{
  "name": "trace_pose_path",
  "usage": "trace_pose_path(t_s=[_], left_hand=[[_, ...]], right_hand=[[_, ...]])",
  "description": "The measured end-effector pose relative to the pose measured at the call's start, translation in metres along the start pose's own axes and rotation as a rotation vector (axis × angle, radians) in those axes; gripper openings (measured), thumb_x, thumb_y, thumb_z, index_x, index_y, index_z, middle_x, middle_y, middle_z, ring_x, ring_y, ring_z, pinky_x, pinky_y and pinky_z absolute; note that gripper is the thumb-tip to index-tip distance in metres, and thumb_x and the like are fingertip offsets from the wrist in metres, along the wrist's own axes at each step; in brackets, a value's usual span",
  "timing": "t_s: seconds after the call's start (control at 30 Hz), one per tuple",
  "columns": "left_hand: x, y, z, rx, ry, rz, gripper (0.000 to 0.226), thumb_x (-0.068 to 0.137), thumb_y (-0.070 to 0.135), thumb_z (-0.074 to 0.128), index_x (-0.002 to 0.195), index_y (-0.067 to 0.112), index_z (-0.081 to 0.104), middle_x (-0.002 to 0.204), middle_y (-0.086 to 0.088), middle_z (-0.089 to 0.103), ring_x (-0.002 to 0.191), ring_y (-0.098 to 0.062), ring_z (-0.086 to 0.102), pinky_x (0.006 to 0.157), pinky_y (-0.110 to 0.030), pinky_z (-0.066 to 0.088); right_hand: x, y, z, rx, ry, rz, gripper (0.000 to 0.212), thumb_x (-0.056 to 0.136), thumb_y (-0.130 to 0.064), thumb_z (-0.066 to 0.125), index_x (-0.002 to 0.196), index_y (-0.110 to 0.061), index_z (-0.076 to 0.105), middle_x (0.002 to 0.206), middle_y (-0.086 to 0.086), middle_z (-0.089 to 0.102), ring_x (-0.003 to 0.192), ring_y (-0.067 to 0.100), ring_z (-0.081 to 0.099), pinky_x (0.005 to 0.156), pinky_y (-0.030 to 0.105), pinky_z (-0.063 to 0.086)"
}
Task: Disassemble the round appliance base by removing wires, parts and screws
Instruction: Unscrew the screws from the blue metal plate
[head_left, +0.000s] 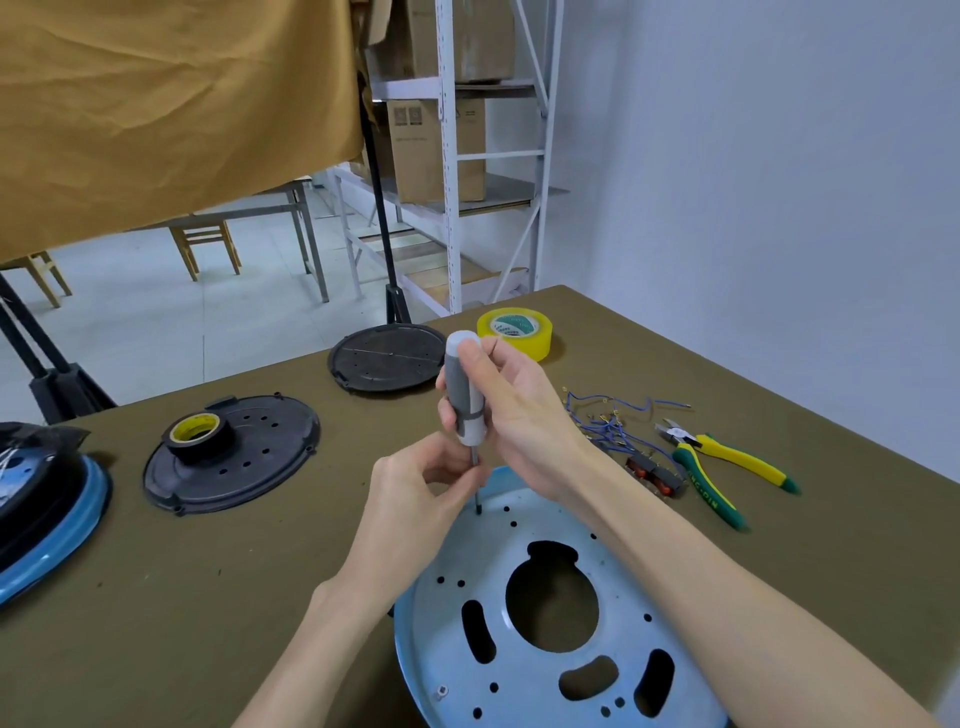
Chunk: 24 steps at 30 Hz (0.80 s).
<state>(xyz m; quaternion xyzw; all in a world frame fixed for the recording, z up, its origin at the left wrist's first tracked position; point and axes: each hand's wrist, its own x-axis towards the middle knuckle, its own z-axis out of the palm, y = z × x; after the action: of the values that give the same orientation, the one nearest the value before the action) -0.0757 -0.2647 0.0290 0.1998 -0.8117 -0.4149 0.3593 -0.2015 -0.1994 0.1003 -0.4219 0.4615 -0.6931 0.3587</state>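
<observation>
right now right hand (511, 410) grips the screwdriver (465, 387) handle, shaft near vertical, tip on a screw spot at the far rim of the blue base (519, 670) on the surface. left hand (421, 499) pinches the shaft, nearer the tip.

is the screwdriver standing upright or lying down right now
Upright. The right hand grips the screwdriver handle, the left hand pinches its shaft, tip down on the round base.

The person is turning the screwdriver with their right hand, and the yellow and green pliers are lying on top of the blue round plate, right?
Not quite. The head view shows the pliers lying on the table, right of the blue round plate, not on it. The right hand does grip the screwdriver.
</observation>
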Motion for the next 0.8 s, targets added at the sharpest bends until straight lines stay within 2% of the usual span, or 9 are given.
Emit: trace_pose_path(t_s=[0.1,0.2,0.33,0.43,0.5,0.57,0.63,0.73,0.8], left_hand=[[-0.0008,0.0015,0.0001,0.040,-0.048,0.062,0.013,0.099,0.014,0.069,0.096,0.026,0.073,0.094,0.017,0.077,0.096,-0.005,0.074,0.084,-0.012,0.051],[-0.0025,0.0016,0.0003,0.018,-0.091,0.084,0.021,0.102,0.008,0.064,0.103,0.026,0.074,0.099,0.018,0.077,0.102,-0.005,0.073,0.092,-0.014,0.052],[-0.0003,-0.0007,0.0013,0.018,0.013,0.023,0.016,0.093,0.012,0.077,0.087,0.026,0.073,0.082,0.011,0.075,0.081,-0.011,0.074,0.076,-0.014,0.053],[0.0016,-0.0002,0.0009,0.040,0.024,0.004,0.016,0.091,0.015,0.078,0.083,0.026,0.070,0.078,0.009,0.073,0.077,-0.012,0.071,0.070,-0.012,0.051],[0.0009,0.0008,0.0006,0.058,-0.048,0.035,0.013,0.097,0.016,0.072,0.095,0.028,0.074,0.090,0.016,0.076,0.091,-0.007,0.073,0.079,-0.012,0.051],[-0.0005,0.0016,0.0008,0.030,-0.102,0.053,0.017,0.102,0.015,0.066,0.107,0.027,0.076,0.102,0.019,0.078,0.102,-0.004,0.073,0.089,-0.013,0.052],[-0.0009,0.0007,0.0009,-0.004,-0.076,0.020,0.017,0.100,0.012,0.068,0.106,0.024,0.079,0.097,0.017,0.079,0.097,-0.004,0.075,0.087,-0.015,0.055],[-0.0002,-0.0002,0.0022,-0.013,0.020,-0.047,0.008,0.091,0.015,0.080,0.087,0.021,0.078,0.080,0.011,0.078,0.080,-0.009,0.076,0.074,-0.019,0.058],[0.0007,-0.0012,0.0021,0.022,0.038,-0.040,0.010,0.089,0.018,0.082,0.083,0.023,0.076,0.078,0.010,0.077,0.077,-0.009,0.074,0.072,-0.017,0.056]], right_hand=[[-0.0005,-0.0027,0.0006,0.000,-0.021,0.028,0.048,0.099,-0.052,0.053,0.098,-0.005,0.057,0.078,0.008,0.063,0.062,0.023,0.055,0.060,0.030,0.045],[0.0011,-0.0030,0.0008,-0.038,-0.015,0.037,0.059,0.102,-0.058,0.041,0.093,-0.003,0.060,0.074,0.009,0.061,0.063,0.022,0.052,0.062,0.031,0.042],[0.0026,0.0006,0.0028,-0.031,0.024,0.015,0.066,0.089,-0.061,0.058,0.112,0.001,0.055,0.081,0.005,0.065,0.063,0.021,0.054,0.059,0.030,0.045],[0.0018,0.0033,0.0042,-0.050,0.041,-0.039,0.052,0.081,-0.052,0.073,0.103,-0.008,0.055,0.084,0.006,0.066,0.063,0.022,0.057,0.057,0.030,0.048],[0.0017,0.0027,0.0037,-0.055,0.066,-0.036,0.048,0.088,-0.052,0.068,0.097,-0.006,0.060,0.084,0.007,0.066,0.065,0.022,0.059,0.060,0.031,0.049],[0.0028,0.0015,0.0028,-0.048,0.063,-0.011,0.051,0.095,-0.054,0.055,0.101,-0.004,0.067,0.085,0.008,0.066,0.066,0.022,0.059,0.064,0.034,0.047],[0.0029,0.0006,0.0026,-0.052,0.043,0.001,0.052,0.096,-0.056,0.052,0.106,-0.007,0.068,0.086,0.009,0.066,0.066,0.023,0.057,0.065,0.037,0.045],[0.0009,0.0031,0.0037,-0.078,0.017,-0.041,0.049,0.086,-0.052,0.068,0.106,-0.010,0.056,0.085,0.006,0.067,0.060,0.022,0.057,0.058,0.031,0.047],[0.0006,0.0040,0.0038,-0.088,0.015,-0.061,0.045,0.086,-0.050,0.070,0.100,-0.010,0.054,0.084,0.007,0.069,0.061,0.022,0.058,0.057,0.030,0.048]])
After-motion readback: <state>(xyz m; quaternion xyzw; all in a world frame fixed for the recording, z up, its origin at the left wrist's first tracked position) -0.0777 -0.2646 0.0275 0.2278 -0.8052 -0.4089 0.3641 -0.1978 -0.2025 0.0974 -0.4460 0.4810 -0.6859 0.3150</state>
